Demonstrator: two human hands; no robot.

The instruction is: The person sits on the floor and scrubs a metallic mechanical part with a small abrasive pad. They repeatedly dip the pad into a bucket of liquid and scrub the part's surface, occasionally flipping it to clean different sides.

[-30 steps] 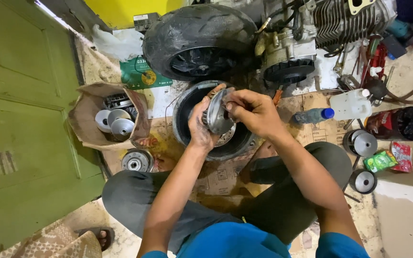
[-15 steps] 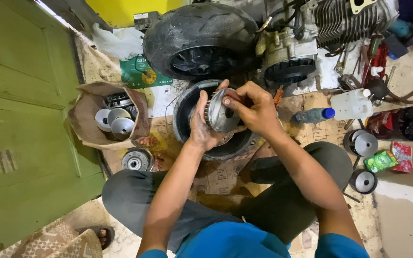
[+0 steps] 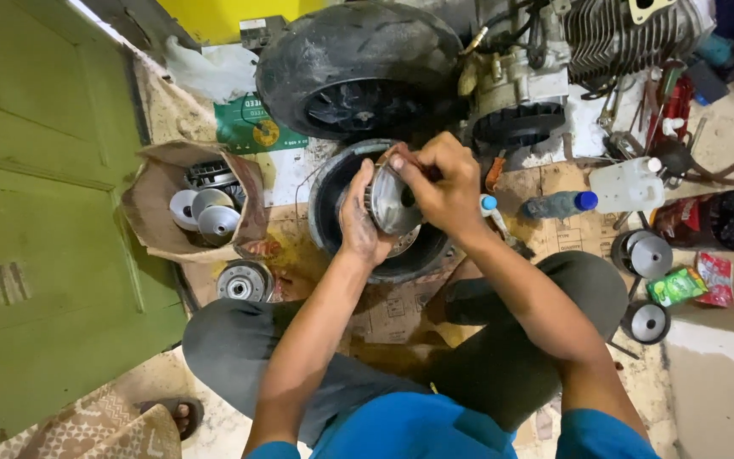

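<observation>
My left hand (image 3: 358,219) grips a round grey metal pulley (image 3: 391,204) with a toothed rim, holding it on edge from the left side. My right hand (image 3: 439,183) closes over the pulley's upper right face, fingers curled at its centre. Both hands hold it above a black round pan (image 3: 330,197) on the floor. A second metal disc lies in the pan under the pulley, mostly hidden by my hands.
A black scooter wheel (image 3: 358,64) and engine (image 3: 605,34) stand behind the pan. A torn cardboard box (image 3: 150,200) with metal cones sits at left, a metal drum (image 3: 245,283) below it. Blue-capped bottle (image 3: 558,205), white jug (image 3: 626,184), two pulleys (image 3: 641,253) and green packet (image 3: 674,286) lie at right.
The pulley has been tilted more upright and lifted slightly. My right hand has shifted up over its face, uncovering a small blue-capped tube beside my wrist.
</observation>
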